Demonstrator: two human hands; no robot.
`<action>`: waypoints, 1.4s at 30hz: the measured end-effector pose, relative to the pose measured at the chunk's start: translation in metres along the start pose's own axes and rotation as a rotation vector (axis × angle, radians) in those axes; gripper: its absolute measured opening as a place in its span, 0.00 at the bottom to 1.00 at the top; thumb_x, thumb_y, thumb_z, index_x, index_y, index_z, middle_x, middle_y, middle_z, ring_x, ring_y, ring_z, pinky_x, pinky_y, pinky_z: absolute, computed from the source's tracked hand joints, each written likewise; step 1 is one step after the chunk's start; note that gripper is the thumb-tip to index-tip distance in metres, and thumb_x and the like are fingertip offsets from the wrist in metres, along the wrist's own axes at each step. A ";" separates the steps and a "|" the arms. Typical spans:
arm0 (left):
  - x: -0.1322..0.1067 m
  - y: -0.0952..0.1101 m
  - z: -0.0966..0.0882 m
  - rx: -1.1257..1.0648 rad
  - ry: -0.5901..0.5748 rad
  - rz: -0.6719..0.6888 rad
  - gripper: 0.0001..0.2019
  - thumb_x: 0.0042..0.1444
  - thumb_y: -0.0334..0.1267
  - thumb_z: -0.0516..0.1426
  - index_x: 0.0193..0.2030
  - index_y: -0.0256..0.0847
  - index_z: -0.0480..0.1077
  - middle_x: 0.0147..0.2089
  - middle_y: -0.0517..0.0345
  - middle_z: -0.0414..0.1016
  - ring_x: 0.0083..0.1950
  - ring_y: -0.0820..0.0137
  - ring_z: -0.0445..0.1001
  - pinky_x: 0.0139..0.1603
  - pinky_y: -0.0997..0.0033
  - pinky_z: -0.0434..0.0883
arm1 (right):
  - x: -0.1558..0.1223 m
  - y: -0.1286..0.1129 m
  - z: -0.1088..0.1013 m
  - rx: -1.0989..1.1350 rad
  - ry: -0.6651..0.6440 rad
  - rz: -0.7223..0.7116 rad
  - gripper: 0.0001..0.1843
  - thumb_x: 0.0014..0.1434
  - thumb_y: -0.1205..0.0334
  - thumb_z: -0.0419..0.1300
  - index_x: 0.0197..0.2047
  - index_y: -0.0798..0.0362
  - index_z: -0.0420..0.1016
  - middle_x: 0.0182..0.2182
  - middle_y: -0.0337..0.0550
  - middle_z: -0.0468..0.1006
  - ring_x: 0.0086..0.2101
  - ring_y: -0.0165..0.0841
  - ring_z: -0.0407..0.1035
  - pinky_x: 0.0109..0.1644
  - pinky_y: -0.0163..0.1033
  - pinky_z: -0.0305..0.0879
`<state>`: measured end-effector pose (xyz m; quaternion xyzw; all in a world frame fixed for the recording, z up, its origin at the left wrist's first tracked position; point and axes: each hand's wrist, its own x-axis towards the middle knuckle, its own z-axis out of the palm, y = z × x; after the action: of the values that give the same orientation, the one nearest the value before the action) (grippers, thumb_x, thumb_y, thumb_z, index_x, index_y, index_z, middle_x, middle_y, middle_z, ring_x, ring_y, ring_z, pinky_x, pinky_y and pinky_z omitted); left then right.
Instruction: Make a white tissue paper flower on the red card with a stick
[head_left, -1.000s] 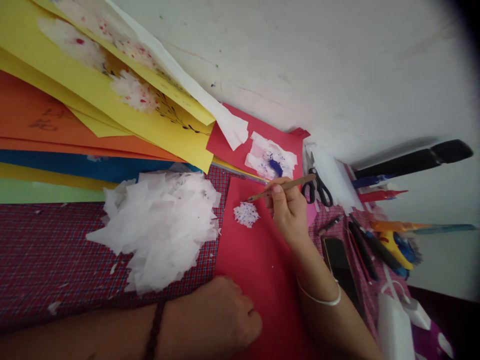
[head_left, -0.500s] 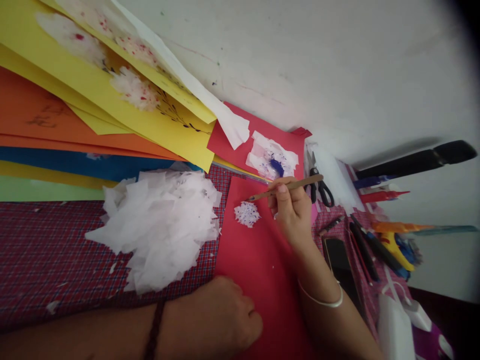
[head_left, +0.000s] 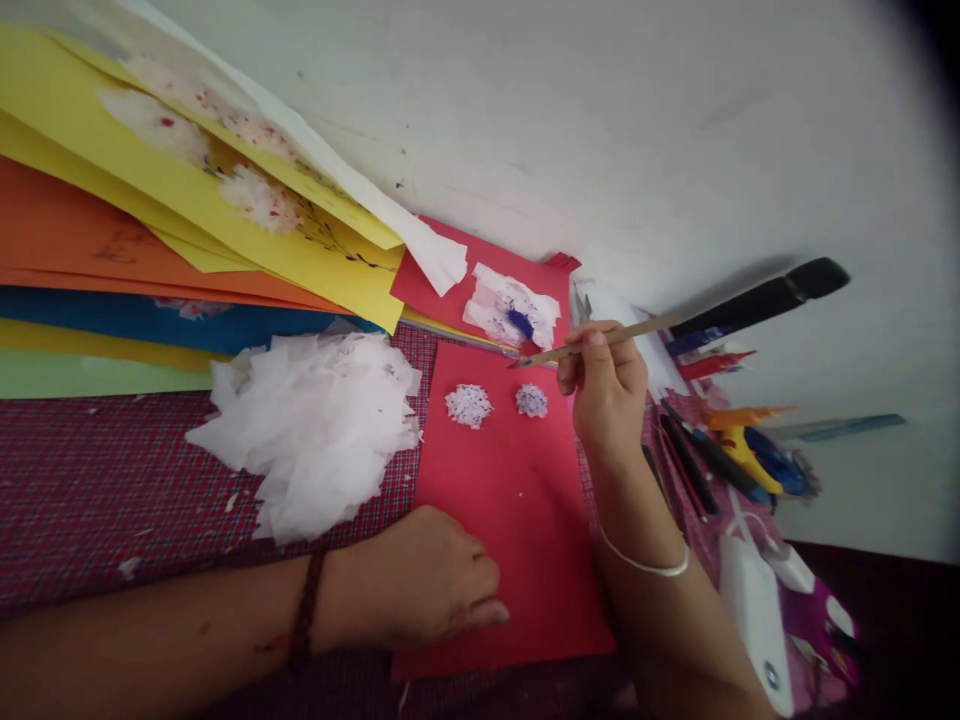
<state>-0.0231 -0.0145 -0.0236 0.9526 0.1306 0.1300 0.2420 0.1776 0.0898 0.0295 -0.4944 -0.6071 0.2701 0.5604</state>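
A red paper sheet lies on the checked cloth with two small purple-speckled white paper flowers on it, a left flower and a right flower. My right hand grips a thin wooden paintbrush. The brush tip hovers above and between the flowers, near the sheet's far edge. Behind it lies a white paper scrap with a thick purple paint blob. My left hand rests curled on the red sheet's left side, thumb along the paper; its fingertips are hidden.
A heap of white paper pieces lies at left. Yellow sheets with flower pictures and orange sheets are stacked behind. At right are a large black brush, paint tubes, pens and a white power strip. A wall stands behind.
My right hand with the paintbrush has moved away from the left flower to the right, uncovering the right flower. The whole view has shifted slightly. My left hand stays curled on the sheet.
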 end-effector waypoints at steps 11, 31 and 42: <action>0.003 0.005 0.001 0.038 -0.050 -0.038 0.14 0.65 0.45 0.55 0.32 0.38 0.70 0.30 0.58 0.77 0.27 0.69 0.73 0.28 0.71 0.64 | 0.057 0.057 -0.032 -0.168 0.146 0.006 0.17 0.64 0.46 0.53 0.36 0.52 0.65 0.19 0.32 0.70 0.15 0.24 0.57 0.19 0.32 0.52; 0.002 0.003 0.003 0.063 0.017 0.005 0.14 0.64 0.44 0.56 0.31 0.39 0.71 0.27 0.59 0.76 0.25 0.70 0.72 0.25 0.69 0.62 | 0.061 0.060 -0.017 -0.158 0.118 0.015 0.14 0.64 0.49 0.53 0.36 0.52 0.66 0.19 0.30 0.69 0.16 0.24 0.59 0.21 0.32 0.55; 0.000 0.001 0.006 0.098 0.043 0.071 0.18 0.69 0.44 0.50 0.30 0.38 0.69 0.26 0.59 0.74 0.26 0.71 0.67 0.28 0.69 0.60 | -0.039 0.020 -0.029 0.301 0.095 0.295 0.12 0.58 0.50 0.61 0.35 0.50 0.67 0.17 0.29 0.67 0.15 0.24 0.58 0.17 0.30 0.53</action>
<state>-0.0211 -0.0177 -0.0282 0.9644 0.1080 0.1525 0.1874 0.2067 0.0556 0.0020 -0.5008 -0.4538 0.4133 0.6102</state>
